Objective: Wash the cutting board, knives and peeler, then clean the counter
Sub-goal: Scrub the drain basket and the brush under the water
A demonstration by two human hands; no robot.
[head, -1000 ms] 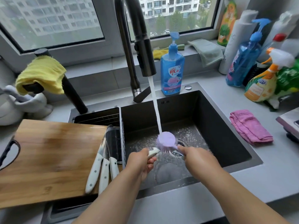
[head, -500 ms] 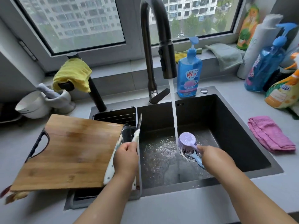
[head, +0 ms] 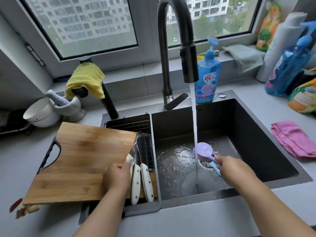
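left hand (head: 117, 177): gripping a white knife handle (head: 129, 159), blade blurry
right hand (head: 234, 168): holding the purple brush (head: 204, 149), fingers curling round it, handle mostly hiding

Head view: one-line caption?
Left hand sets knife by cutting board; right hand holds brush under running water.

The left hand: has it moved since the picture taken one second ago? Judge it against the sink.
Yes. The left hand has left the sink basin and gone left to the knives by the cutting board.
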